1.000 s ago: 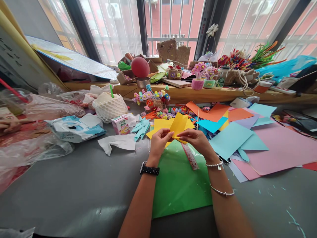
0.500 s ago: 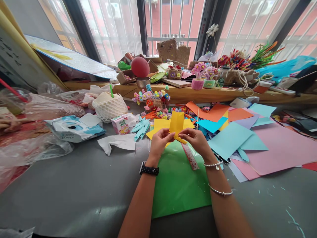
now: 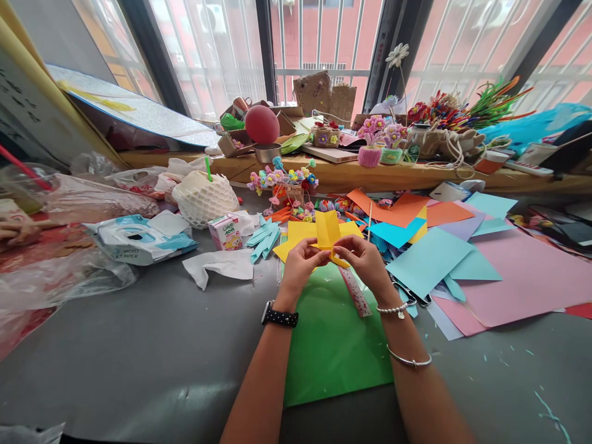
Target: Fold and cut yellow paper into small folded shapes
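Note:
Between my two hands is a small creased piece of yellow paper (image 3: pixel 328 228), held up above the green sheet (image 3: pixel 337 339). My left hand (image 3: pixel 301 264) pinches its lower left edge between thumb and fingers. My right hand (image 3: pixel 363 259) pinches the lower right edge, the two thumbs close together. Behind the held piece lie more yellow sheets (image 3: pixel 296 232). A patterned strip like a ruler (image 3: pixel 355 292) rests on the green sheet below my right hand. The lower fold of the held paper is partly covered by my fingers.
At right lie light blue sheets (image 3: pixel 430 259), a pink sheet (image 3: pixel 531 271) and scissors partly under paper. Left of my hands are a white tissue (image 3: pixel 222 266), a small box (image 3: pixel 225 233) and a wipes pack (image 3: pixel 139 239). Another person's hand (image 3: pixel 18 231) shows at far left.
The top of the yellow paper has tipped lower and slightly left. My hands have drawn a little closer together, with the right wrist shifting slightly left.

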Action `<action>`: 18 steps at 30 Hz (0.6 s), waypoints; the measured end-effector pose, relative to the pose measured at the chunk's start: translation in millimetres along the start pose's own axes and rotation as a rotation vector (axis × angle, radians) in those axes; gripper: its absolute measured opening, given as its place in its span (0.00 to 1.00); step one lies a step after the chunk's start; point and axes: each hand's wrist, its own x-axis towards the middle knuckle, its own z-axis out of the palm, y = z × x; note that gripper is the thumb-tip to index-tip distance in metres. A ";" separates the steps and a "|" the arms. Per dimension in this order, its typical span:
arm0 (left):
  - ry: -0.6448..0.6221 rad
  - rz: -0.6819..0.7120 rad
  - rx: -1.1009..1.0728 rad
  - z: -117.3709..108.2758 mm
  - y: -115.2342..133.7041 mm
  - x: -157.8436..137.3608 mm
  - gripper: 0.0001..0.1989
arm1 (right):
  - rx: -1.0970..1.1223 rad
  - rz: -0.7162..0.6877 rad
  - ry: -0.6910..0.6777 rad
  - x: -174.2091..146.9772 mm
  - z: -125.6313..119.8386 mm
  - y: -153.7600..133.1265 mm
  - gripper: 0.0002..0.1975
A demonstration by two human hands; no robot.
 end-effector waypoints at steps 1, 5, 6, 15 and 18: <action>0.002 -0.002 0.000 0.1 0.1 -0.1 0.21 | -0.007 -0.003 0.001 -0.2 0.1 0.0 0.10; -0.007 -0.011 0.009 0.2 0.5 -0.7 0.22 | -0.030 -0.003 0.009 -0.6 0.8 0.4 0.11; -0.015 -0.013 0.022 0.1 0.4 -0.8 0.22 | -0.031 -0.004 0.009 -0.5 1.0 0.5 0.11; -0.083 -0.004 0.064 -1.8 -0.7 0.1 0.22 | 0.084 0.023 0.019 -0.1 4.1 2.2 0.16; -0.065 -0.003 0.054 -1.7 0.1 -0.1 0.22 | 0.173 0.070 0.036 -0.2 5.4 3.1 0.22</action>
